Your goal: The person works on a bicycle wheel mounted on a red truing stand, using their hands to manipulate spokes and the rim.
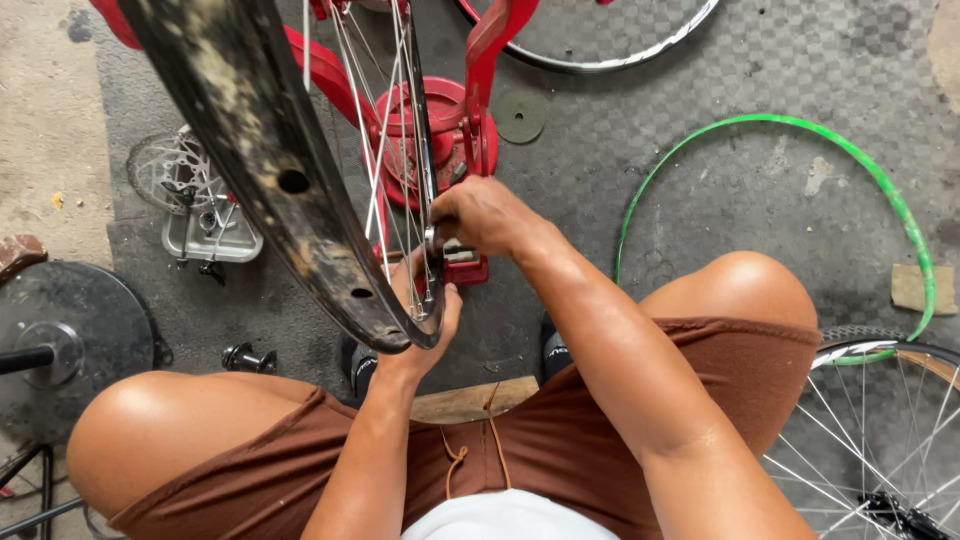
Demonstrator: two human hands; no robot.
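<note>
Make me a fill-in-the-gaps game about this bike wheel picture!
1. Both hands, the left hand and right hand, touch a black wheel ____.
2. The stand holding the rim is ____.
3. The loose hoop lying on the floor is ____.
4. The person's shorts are ____.

Missing words: rim; red; green; brown

No packages, labels, signs or screens show anywhere in the view. The nearest thing to packaging is a small flat tan piece of cardboard [916,288], roughly rectangular and plain, lying on the grey floor at the far right, just outside a green rim strip [880,185].
</note>
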